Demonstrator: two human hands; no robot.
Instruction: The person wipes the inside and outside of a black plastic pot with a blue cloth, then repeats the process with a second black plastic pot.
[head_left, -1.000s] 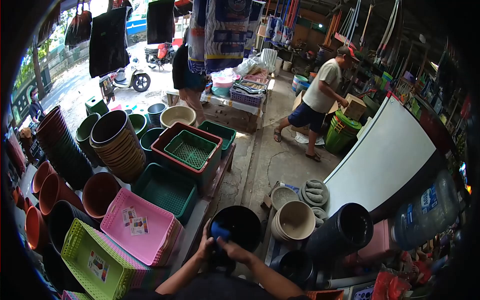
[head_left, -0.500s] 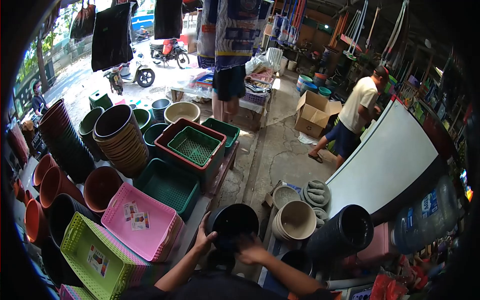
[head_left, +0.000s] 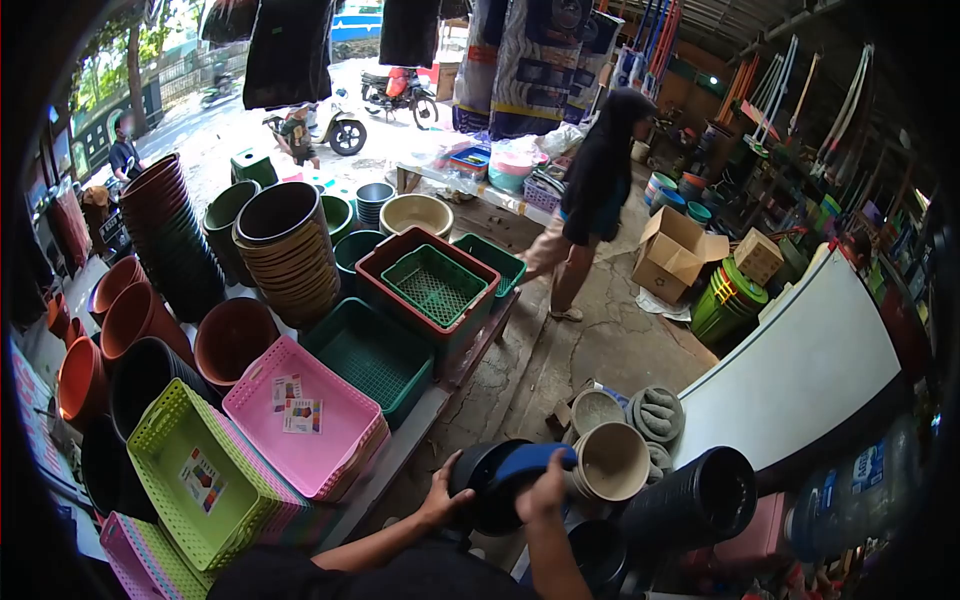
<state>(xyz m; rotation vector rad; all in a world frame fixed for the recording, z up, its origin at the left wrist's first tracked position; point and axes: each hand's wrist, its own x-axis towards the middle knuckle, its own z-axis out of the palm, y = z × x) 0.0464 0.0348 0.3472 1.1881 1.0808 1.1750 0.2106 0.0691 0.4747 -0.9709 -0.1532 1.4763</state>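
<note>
A round black pot (head_left: 490,510) is tilted in front of my body at the bottom centre. My left hand (head_left: 441,492) grips its left rim, thumb at the edge. On the pot's right side, my right hand (head_left: 541,490) is closed on a blue cloth-like item (head_left: 535,458), which lies across the rim. A stack of beige pots (head_left: 613,460) stands just right of that hand.
Pink baskets (head_left: 305,420), lime baskets (head_left: 195,470) and stacked pots (head_left: 290,250) fill the left. A person in dark clothing (head_left: 598,170) walks in the aisle. Black pots (head_left: 700,500) and a white board (head_left: 800,360) are at right, beyond them a cardboard box (head_left: 672,255).
The blue item now shows in my right hand, raised to the pot's rim. The view has shifted. The person in dark clothing has come into the aisle; the one in a pale shirt is hidden.
</note>
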